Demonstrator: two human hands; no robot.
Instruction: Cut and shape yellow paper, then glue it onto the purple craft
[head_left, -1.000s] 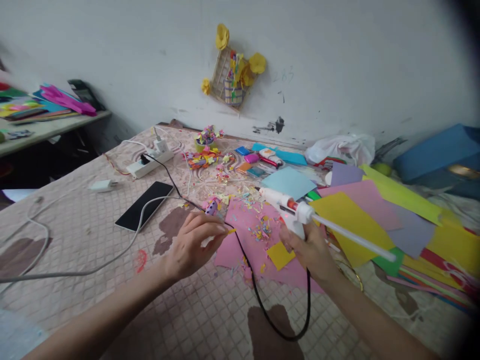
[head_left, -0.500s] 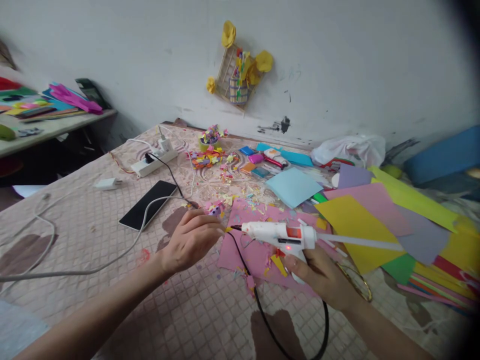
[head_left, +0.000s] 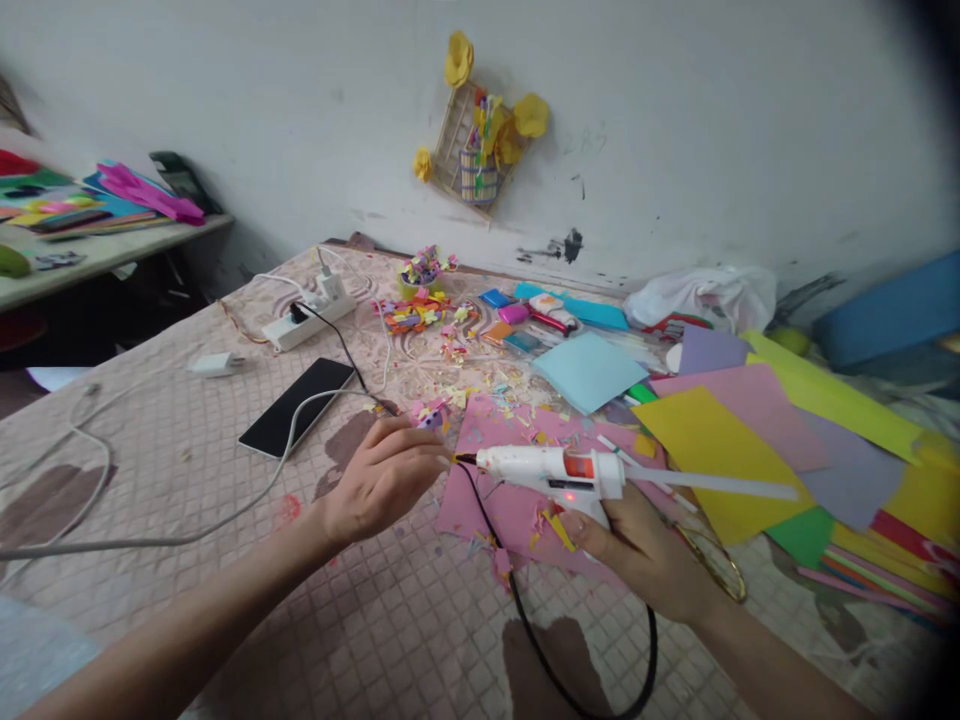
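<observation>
My right hand is wrapped round the handle of a white glue gun, which lies level with a red light lit on its side. A long clear glue stick sticks out of its back. The gun's dark nozzle points left and reaches the fingertips of my left hand. Those fingers are pinched together; a tiny yellow bit shows at their tips, too small to make out. Just behind them is a small purple and pink piece. A pink sheet with paper scraps lies under the gun.
A black phone, a grey cable and a white power strip lie to the left. Coloured sheets spread over the right side. At the back stand a small pot of paper pieces and a plastic bag. The gun's black cord loops near me.
The glue gun and my right hand have shifted slightly left, bringing the nozzle closer to my left fingertips. My left hand has barely moved.
</observation>
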